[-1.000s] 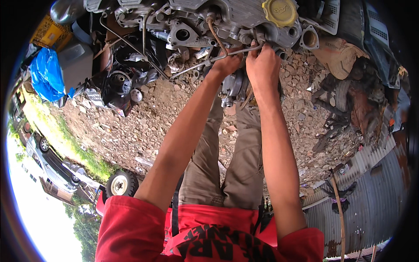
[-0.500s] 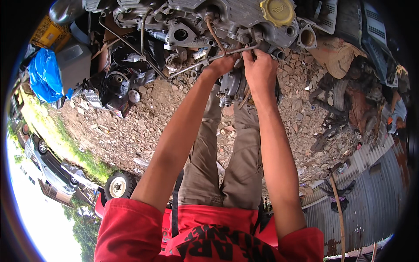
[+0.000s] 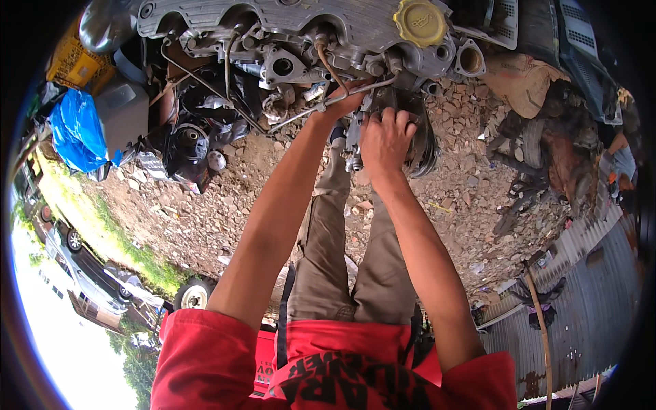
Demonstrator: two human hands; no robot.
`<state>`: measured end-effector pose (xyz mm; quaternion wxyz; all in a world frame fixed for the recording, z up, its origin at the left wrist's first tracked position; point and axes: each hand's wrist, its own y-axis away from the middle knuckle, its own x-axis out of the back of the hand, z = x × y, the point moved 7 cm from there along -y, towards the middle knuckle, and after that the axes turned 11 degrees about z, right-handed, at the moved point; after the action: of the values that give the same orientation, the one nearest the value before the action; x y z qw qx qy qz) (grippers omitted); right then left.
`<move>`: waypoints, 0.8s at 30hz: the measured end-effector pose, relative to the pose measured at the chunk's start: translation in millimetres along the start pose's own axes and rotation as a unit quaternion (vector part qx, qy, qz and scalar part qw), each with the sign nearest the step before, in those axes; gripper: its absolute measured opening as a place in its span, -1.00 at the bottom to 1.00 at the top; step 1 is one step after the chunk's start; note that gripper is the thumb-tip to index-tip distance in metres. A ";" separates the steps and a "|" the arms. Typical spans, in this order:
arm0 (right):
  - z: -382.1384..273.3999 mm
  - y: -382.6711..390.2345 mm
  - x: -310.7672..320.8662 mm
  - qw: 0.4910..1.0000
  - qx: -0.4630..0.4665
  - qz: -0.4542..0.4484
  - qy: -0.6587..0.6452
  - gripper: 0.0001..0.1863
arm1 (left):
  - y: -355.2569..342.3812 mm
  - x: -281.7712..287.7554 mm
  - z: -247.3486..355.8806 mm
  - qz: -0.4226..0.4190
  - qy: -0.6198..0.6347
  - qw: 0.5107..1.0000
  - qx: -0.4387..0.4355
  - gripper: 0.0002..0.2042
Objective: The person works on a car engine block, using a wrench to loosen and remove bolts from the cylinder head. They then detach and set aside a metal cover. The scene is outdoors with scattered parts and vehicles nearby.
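Note:
My left hand (image 3: 342, 100) reaches under a metal pipe (image 3: 369, 88) along the near side of a grey engine (image 3: 287, 17); its fingers are hidden among the fittings. My right hand (image 3: 386, 140) is closed over a grey metal assembly (image 3: 355, 156) hanging below the engine, its fingers curled onto it. A yellow oil cap (image 3: 419, 22) tops the engine at upper right, beside an open round flanged outlet (image 3: 470, 58). Thin bent pipes (image 3: 328, 61) run down from the engine near both hands.
A blue plastic bag (image 3: 76, 130), grey container (image 3: 124, 116) and yellow crate (image 3: 78, 61) lie left; sacking (image 3: 516, 78) and dark parts (image 3: 547, 150) lie right. My legs stand on rubble ground (image 3: 465, 225). Corrugated sheets (image 3: 581, 307) line the lower right; a car (image 3: 85, 273) is at left.
My right hand has left the pipe fitting and moved down and left onto the assembly below it. My left hand has shifted slightly up, and the view has moved a little.

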<state>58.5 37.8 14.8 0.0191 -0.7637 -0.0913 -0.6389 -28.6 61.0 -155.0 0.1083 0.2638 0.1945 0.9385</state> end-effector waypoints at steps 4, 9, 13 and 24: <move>-3.4 -1.1 -0.9 0.999 0.018 -0.038 0.024 -0.82 | 6.3 11.5 29.4 -0.021 0.007 0.998 0.052 -0.62; -0.7 -6.1 3.5 0.998 -0.013 -0.051 -0.024 -0.85 | 5.2 9.7 26.2 0.085 -0.072 0.988 -0.103 -0.63; 3.6 -10.3 3.7 0.997 -0.032 -0.032 -0.057 -0.80 | 1.4 13.0 18.5 0.076 -0.048 0.996 -0.015 -0.61; 18.9 -17.1 -1.3 0.993 -0.012 -0.061 -0.103 -0.81 | 8.8 31.2 30.4 0.181 0.018 0.973 0.140 -0.72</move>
<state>73.8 57.2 8.6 -0.0383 -0.8188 -0.1316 -0.5575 -39.3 71.9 -113.3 -0.1045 0.2898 0.2747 0.9109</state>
